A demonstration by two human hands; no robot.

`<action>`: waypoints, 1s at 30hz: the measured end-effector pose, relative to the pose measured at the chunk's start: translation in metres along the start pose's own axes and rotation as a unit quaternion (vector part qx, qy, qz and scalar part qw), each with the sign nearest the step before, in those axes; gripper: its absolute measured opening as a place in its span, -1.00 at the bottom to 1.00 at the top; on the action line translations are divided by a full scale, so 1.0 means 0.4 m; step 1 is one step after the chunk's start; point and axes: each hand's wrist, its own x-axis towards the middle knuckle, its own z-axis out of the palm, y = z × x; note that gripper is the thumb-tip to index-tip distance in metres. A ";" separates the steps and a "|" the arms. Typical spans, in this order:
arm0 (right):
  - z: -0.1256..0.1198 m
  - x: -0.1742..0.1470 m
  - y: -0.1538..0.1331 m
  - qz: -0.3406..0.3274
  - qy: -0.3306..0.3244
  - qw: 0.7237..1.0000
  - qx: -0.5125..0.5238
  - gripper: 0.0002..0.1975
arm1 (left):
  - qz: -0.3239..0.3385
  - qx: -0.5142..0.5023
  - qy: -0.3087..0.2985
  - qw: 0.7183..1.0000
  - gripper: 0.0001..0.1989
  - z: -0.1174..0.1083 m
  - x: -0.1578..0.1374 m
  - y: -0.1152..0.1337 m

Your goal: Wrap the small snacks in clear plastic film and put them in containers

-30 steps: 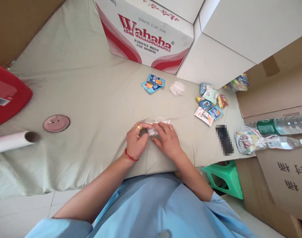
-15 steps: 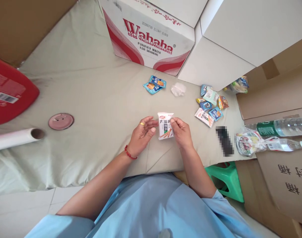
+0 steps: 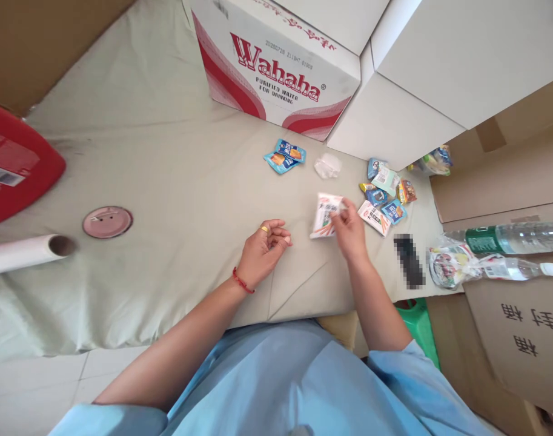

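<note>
The cloth-covered desk (image 3: 176, 175) bears everything within reach; the water carton (image 3: 276, 72) stands at its back, perhaps to leave the front free for handwork. On the right, the pile of snack packets (image 3: 386, 180) lies close together, likely to keep it within easy reach. The right hand (image 3: 350, 233) pinches the white packet (image 3: 322, 212) by its right edge, thumb on top, which leaves most of the printed front showing; for so light a thing, an edge grip seems enough. The left hand (image 3: 263, 251) is empty, fingers loosely curled, just left of that packet and apart from it.

Of the hidden things, the red jug (image 3: 31, 169) is cut off by the left border. The green stool (image 3: 419, 327) shows only in part past the right arm and the desk's edge. A dark thing (image 3: 409, 261) near the pile is pixelated beyond naming. The right hand's fingers behind the white packet are mostly covered, and whether it touches the cloth I cannot tell.
</note>
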 end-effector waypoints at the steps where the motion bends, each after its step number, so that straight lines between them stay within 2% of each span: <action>1: -0.033 0.053 0.013 -0.001 0.045 0.998 -0.037 -0.40 | -0.001 0.004 -0.003 1.000 -0.60 0.000 0.000 -0.002; 4: -0.115 0.208 0.037 0.009 0.105 0.983 -0.150 -0.38 | 0.000 0.018 -0.012 1.000 -0.65 -0.001 0.003 -0.006; 7: -0.143 0.302 0.041 0.007 0.085 0.969 -0.233 -0.41 | 0.010 0.032 -0.019 0.999 -0.69 0.000 0.006 -0.008; 9: -0.137 0.321 0.037 -0.004 0.061 0.952 -0.300 -0.47 | 0.015 0.034 -0.020 0.999 -0.70 0.000 0.006 -0.008; 12: -0.120 0.307 0.025 -0.025 0.042 0.913 -0.404 -0.60 | 0.016 0.034 -0.020 0.999 -0.70 0.000 0.006 -0.005; 15: -0.112 0.290 0.006 -0.077 0.046 0.888 -0.451 -0.70 | 0.018 0.042 -0.024 0.999 -0.73 -0.001 0.006 -0.004; 19: -0.099 0.312 -0.024 -0.145 0.086 0.895 -0.412 -0.69 | 0.019 0.043 -0.027 0.999 -0.76 -0.001 0.008 -0.006; 23: -0.055 0.370 -0.049 -0.174 0.088 0.912 -0.361 -0.66 | 0.011 0.035 -0.031 0.999 -0.78 0.000 0.011 -0.006; 26: -0.016 0.405 -0.057 -0.159 0.084 0.919 -0.350 -0.68 | 0.008 0.032 -0.032 0.999 -0.79 0.001 0.012 -0.004; 30: 0.014 0.422 -0.059 -0.084 -0.015 0.923 -0.374 -0.82 | 0.014 0.031 -0.034 0.999 -0.81 0.000 0.015 -0.003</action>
